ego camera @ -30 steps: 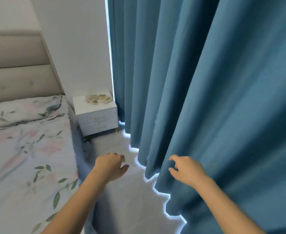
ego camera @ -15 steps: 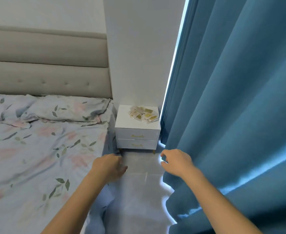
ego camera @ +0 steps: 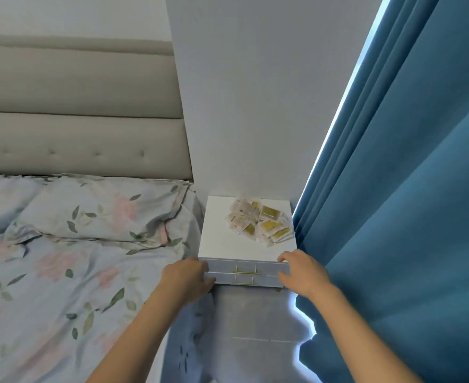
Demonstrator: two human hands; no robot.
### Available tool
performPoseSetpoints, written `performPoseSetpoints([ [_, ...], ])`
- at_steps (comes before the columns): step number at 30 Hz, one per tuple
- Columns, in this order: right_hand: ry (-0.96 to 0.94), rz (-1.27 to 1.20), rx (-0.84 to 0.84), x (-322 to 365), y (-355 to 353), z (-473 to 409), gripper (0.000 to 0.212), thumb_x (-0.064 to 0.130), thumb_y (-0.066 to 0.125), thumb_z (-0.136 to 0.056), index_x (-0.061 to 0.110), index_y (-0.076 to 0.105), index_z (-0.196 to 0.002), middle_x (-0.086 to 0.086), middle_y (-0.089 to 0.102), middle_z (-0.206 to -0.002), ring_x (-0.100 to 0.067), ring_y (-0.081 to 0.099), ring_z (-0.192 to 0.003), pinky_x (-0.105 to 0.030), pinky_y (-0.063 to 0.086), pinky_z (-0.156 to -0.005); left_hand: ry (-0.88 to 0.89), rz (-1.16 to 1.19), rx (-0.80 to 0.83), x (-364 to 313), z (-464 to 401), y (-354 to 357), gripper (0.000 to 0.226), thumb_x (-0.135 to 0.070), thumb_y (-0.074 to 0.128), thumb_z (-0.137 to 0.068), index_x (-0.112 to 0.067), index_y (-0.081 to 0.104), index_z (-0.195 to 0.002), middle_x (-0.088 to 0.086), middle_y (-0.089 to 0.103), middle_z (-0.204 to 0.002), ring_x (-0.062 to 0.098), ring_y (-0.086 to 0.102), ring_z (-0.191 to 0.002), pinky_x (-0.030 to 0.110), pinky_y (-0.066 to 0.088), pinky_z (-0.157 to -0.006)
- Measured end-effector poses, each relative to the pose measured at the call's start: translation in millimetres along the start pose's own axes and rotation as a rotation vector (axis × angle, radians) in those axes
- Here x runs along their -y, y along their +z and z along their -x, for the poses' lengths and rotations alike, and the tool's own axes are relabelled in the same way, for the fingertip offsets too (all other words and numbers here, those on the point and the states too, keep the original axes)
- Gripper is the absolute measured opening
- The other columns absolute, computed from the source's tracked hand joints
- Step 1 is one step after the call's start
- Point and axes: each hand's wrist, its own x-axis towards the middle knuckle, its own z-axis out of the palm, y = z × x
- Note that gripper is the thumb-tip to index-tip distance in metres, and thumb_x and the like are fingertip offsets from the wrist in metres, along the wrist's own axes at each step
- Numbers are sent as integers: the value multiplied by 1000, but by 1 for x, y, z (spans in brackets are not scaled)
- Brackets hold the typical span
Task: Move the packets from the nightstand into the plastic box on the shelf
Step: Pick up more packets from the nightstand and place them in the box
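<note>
A: So, grip status: left hand (ego camera: 185, 277) and right hand (ego camera: 301, 273) both hold nothing, fingers loosely curled. They sit at the front corners of the nightstand (ego camera: 222, 244); can't tell whether they touch it or just hover in front.

B: Packets?

A: The packets (ego camera: 258, 219) lie in a loose overlapping heap on the nightstand top, back-right part, near the curtain (ego camera: 407, 217). Well clear of both hands.

B: Handling?

A: Judging by look: small flat sachets, light, soft, film-wrapped, likely slippery against each other. Not fragile. A single pinch takes one or two; better to scoop from both sides of the heap and cup it. Strays could slide off the right edge toward the curtain.

B: Plastic box?

A: Not in view, nor the shelf.

B: Delta versus half a second ago?

A: The view has closed in: nightstand looms larger and its top reads more from above. Hands were short of it over the floor (ego camera: 255, 313); now they're level with its front edge. Heap looks undisturbed. Bed (ego camera: 62, 258) stays on the left.
</note>
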Motion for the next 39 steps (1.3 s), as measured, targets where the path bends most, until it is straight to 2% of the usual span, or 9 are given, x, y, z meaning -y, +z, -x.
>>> performPoseSetpoints([
  [6,30,-9,60,-19,-32,-126,42,37,49,-91,29,48,-133,4,51,-137,-21,52,-120,-34,48,-90,62,-12,25,-20,-137,-42,50,-51,40,-95,-25,43,-138,2,49,-138,25,52,-124,38,44,-95],
  [13,-128,62,105,-32,-37,-287,39,37,47,-92,29,49,-131,7,54,-133,-19,56,-116,-31,48,-86,24,65,-29,-25,-286,-48,49,-49,38,-96,-26,41,-140,2,52,-133,25,52,-120,36,44,-90],
  [20,-106,-5,197,-32,27,-405,38,36,49,-92,29,50,-130,3,58,-128,-21,57,-113,-34,52,-86,-8,95,-20,2,-387,-16,45,-46,35,-98,-32,39,-141,0,53,-132,23,52,-120,36,44,-89],
  [24,-105,-21,175,-36,73,-466,35,30,52,-93,24,54,-127,0,61,-125,-23,57,-114,-38,54,-88,9,107,15,14,-438,15,43,-44,35,-99,-32,39,-140,1,53,-131,23,53,-118,36,44,-87],
  [28,-30,-75,31,-41,101,-522,28,21,51,-93,18,58,-121,-5,67,-112,-26,62,-103,-32,55,-78,-82,385,39,23,-469,51,40,-42,41,-97,-33,44,-136,-5,56,-126,18,56,-113,33,46,-89],
  [30,14,-91,8,-48,114,-547,33,23,55,-93,16,54,-125,-9,66,-115,-28,62,-105,-37,55,-82,-130,564,57,26,-480,70,37,-41,45,-96,-35,47,-133,-6,57,-123,14,58,-109,30,47,-90],
  [35,18,90,238,-68,141,-590,76,36,68,-85,15,29,-146,-10,41,-146,-31,36,-134,-42,37,-106,-265,937,82,24,-501,114,33,-36,52,-95,-30,54,-127,-5,62,-118,13,59,-103,25,48,-86],
  [37,26,141,271,-72,150,-599,83,41,72,-80,15,29,-145,-10,37,-147,-31,33,-135,-42,34,-108,-356,1109,92,23,-507,123,33,-34,54,-94,-25,55,-126,-4,62,-117,15,59,-104,28,50,-88],
  [39,54,114,252,-72,157,-601,79,42,76,-76,12,38,-139,-10,43,-142,-30,40,-130,-41,37,-105,-443,1257,95,20,-513,130,35,-33,55,-94,-20,55,-126,0,62,-117,17,61,-104,34,53,-91],
])
